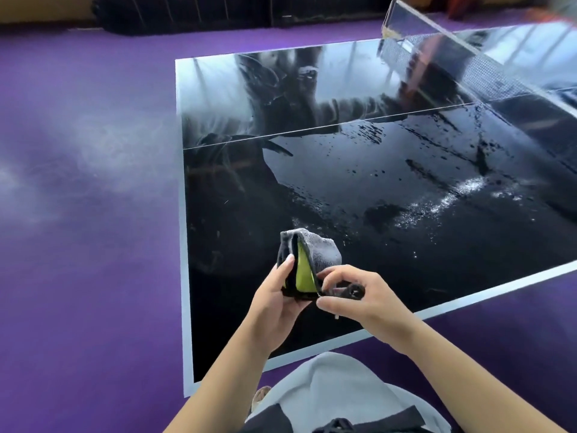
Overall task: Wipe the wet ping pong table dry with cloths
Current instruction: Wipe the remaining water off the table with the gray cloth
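Note:
A black ping pong table (pixel 224 214) with a pale border fills the view, glossy and wet, with droplets and streaks across its right half. Over its near edge I hold a folded cloth (pixel 321 250), grey outside with a yellow-green and black inner face. My left hand (pixel 274 303) grips the cloth's lower left side, thumb pressed on its front. My right hand (pixel 362 300) pinches the cloth's lower right corner, where a dark rolled part sticks out between the fingers. The cloth is lifted off the table surface.
The net (pixel 487 70) crosses the far right of the table, with its post at the back. Purple floor (pixel 84 214) surrounds the table on the left and near side. A dark barrier (pixel 218 14) lines the far wall. My grey shirt shows at the bottom.

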Motion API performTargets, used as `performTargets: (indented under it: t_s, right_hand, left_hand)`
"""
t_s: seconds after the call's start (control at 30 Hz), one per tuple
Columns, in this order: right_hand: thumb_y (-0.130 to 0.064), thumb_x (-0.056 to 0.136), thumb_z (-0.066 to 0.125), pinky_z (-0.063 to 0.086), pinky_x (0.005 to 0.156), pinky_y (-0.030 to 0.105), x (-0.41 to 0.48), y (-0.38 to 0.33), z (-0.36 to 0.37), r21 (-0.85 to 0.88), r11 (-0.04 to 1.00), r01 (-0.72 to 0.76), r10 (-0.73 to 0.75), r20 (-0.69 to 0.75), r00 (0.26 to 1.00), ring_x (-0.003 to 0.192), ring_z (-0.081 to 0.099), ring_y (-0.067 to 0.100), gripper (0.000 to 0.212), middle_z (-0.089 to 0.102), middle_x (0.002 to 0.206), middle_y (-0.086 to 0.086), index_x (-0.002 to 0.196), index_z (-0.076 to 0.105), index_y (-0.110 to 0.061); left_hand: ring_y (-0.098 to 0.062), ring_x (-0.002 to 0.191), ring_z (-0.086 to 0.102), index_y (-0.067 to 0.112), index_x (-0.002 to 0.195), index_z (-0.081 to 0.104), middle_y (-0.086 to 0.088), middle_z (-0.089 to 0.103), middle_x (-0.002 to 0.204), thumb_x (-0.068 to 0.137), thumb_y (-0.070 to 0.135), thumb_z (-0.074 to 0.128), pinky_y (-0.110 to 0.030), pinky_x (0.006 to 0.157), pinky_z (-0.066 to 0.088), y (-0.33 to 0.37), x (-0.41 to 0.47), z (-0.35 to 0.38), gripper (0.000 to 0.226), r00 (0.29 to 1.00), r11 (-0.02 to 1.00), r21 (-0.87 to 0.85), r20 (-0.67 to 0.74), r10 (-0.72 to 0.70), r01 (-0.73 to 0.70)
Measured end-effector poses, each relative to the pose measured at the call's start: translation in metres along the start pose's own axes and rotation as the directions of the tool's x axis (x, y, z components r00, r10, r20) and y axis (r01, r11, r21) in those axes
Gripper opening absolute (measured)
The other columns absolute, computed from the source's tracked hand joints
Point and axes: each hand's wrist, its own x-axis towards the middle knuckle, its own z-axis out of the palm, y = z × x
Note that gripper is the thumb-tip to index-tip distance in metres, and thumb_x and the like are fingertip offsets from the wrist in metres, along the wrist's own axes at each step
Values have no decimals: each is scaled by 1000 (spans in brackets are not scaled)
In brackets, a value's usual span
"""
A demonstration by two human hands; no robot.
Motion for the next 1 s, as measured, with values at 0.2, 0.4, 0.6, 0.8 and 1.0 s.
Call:
performTargets:
  t_s: [0.2,0.4,0.6,0.8,1.0]
  right_hand:
    - [-59,76,74,56,93,40,6,-9,37,228,952,-203,201,29,979,112,67,12,65,70,119,-3,131,54,-33]
    - [-32,92,69,58,87,40,10,-22,77,284,935,-212,240,-70,968,100,72,15,29,74,109,0,120,66,-30]
    - [-25,102,53,57,90,53,15,-26,91,530,795,-295,382,-59,922,98,73,30,29,75,106,14,121,67,-9]
    - [-7,93,54,45,103,62,8,-34,31,692,694,-196,155,122,980,120,60,40,47,60,133,25,138,53,2]
    - [-28,80,79,29,109,60,-6,-40,-32,457,867,-200,-27,444,896,127,39,55,92,40,142,40,152,30,0]
  left_hand:
    - [-32,116,64,11,127,68,-20,68,125,105,22,45,-60,109,39,24,-25,-31,34,993,929,363,114,28,-68]
    - [-31,126,60,14,130,68,-12,69,128,103,21,52,-58,113,38,44,-45,-53,32,981,857,505,196,1,-102]
    - [-23,104,69,8,111,75,-13,75,110,101,10,55,-37,94,51,60,-55,-60,23,984,810,563,149,95,-163]
    - [-28,108,64,15,112,76,-14,70,112,97,17,57,-49,99,48,118,-74,-62,24,937,834,428,171,305,-349]
    - [-18,96,66,14,110,76,-8,68,102,93,12,56,-29,83,54,166,-74,-9,26,865,845,333,429,261,-419]
